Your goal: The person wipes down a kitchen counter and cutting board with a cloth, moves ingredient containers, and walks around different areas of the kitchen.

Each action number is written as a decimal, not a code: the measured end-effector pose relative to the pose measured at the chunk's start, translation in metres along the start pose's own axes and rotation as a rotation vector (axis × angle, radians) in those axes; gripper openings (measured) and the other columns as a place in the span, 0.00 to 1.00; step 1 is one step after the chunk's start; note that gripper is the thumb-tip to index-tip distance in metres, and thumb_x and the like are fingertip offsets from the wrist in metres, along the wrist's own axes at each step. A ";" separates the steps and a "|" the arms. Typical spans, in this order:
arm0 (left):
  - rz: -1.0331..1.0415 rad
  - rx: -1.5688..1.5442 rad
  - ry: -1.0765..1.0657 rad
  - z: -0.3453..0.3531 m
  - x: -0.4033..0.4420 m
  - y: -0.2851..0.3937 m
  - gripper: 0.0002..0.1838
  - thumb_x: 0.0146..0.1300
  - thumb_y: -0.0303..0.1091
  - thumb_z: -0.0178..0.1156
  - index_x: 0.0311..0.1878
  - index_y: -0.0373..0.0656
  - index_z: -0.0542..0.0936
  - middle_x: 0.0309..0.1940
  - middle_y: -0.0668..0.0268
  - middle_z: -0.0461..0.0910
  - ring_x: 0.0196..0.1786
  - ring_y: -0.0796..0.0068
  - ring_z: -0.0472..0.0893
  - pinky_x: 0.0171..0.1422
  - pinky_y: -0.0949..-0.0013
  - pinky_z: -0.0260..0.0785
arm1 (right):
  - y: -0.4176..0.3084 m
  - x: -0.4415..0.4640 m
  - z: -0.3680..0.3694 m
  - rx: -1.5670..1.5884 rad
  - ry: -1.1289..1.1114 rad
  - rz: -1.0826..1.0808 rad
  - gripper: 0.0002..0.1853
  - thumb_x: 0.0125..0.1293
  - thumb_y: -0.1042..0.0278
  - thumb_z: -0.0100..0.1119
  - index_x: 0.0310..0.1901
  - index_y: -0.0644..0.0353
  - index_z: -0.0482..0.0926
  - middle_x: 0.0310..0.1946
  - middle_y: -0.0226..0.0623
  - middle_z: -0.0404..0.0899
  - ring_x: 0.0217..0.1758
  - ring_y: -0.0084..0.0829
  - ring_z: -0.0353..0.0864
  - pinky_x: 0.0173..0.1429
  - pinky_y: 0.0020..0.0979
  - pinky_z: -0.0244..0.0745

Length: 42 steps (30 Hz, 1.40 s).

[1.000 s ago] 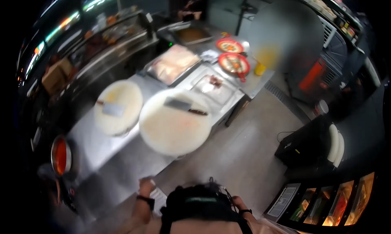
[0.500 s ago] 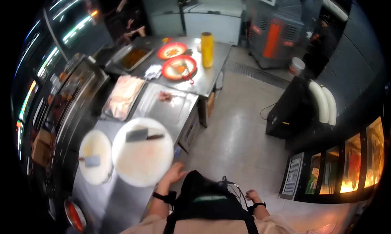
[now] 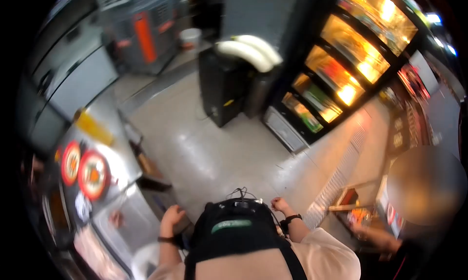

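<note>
My left hand (image 3: 172, 215) hangs beside my body, near the corner of the steel table, with its fingers loosely apart and nothing in it. On my other side, my right hand (image 3: 280, 205) is held over the floor, its fingers curled in and no object visible in them. Neither hand touches anything. Left of me, the steel table (image 3: 115, 158) carries two red-rimmed plates of food, the nearer plate (image 3: 93, 174) being larger. A yellow cylinder (image 3: 93, 127) and a tray of pale sheets (image 3: 97, 253) are on it too. A white round board (image 3: 145, 261) is partly hidden by my arm.
Ahead stands a black box-shaped unit (image 3: 222, 87) with white hoses (image 3: 248, 51). A lit glass-door cabinet (image 3: 336, 60) runs along the right. A floor drain grate (image 3: 336, 182) lies to my right. Another person's arm (image 3: 378, 237) reaches over goods at lower right.
My view has swung to the right. The table and plates have shifted to the left edge, and the lit cabinet and another person have come into view. Both hands stay empty.
</note>
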<state>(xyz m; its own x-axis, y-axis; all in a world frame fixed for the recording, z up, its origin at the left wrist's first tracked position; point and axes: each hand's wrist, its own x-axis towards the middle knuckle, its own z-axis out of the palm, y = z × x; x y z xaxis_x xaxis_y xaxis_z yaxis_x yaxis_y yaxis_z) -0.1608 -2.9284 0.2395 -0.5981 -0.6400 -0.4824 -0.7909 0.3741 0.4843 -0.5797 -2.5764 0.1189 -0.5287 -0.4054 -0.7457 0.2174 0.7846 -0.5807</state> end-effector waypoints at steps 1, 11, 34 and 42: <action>-0.021 -0.052 0.033 0.003 0.015 -0.005 0.21 0.55 0.44 0.59 0.46 0.39 0.77 0.46 0.51 0.77 0.52 0.53 0.74 0.56 0.59 0.67 | 0.021 -0.014 0.005 0.044 0.038 0.024 0.09 0.61 0.66 0.53 0.37 0.62 0.77 0.25 0.38 0.79 0.26 0.29 0.80 0.28 0.29 0.77; 0.213 0.083 -0.410 0.067 0.146 -0.021 0.18 0.57 0.41 0.57 0.42 0.36 0.80 0.36 0.51 0.81 0.41 0.58 0.80 0.47 0.60 0.71 | 0.161 -0.119 0.006 -0.457 0.224 -0.337 0.22 0.55 0.51 0.62 0.43 0.61 0.76 0.26 0.42 0.81 0.40 0.39 0.81 0.57 0.38 0.66; 0.103 0.256 -0.925 0.260 0.242 0.407 0.23 0.62 0.45 0.52 0.12 0.47 0.68 0.09 0.71 0.63 0.13 0.77 0.59 0.20 0.71 0.50 | 0.356 -0.043 -0.082 -0.003 0.256 0.214 0.15 0.53 0.59 0.55 0.36 0.60 0.82 0.41 0.50 0.78 0.46 0.51 0.77 0.47 0.42 0.72; -0.295 0.135 -1.035 0.234 0.325 0.392 0.18 0.60 0.46 0.53 0.17 0.49 0.72 0.10 0.72 0.65 0.14 0.78 0.61 0.20 0.72 0.52 | 0.312 0.002 -0.163 -0.623 0.052 -0.104 0.21 0.42 0.57 0.68 0.40 0.53 0.79 0.35 0.39 0.81 0.39 0.42 0.80 0.41 0.38 0.75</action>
<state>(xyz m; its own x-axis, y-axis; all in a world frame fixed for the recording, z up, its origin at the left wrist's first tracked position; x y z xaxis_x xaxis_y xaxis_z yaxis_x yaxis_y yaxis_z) -0.6951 -2.8329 0.1017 -0.1510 0.1361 -0.9791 -0.8915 0.4093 0.1943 -0.6468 -2.2560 -0.0109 -0.5643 -0.4835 -0.6692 -0.3477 0.8744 -0.3385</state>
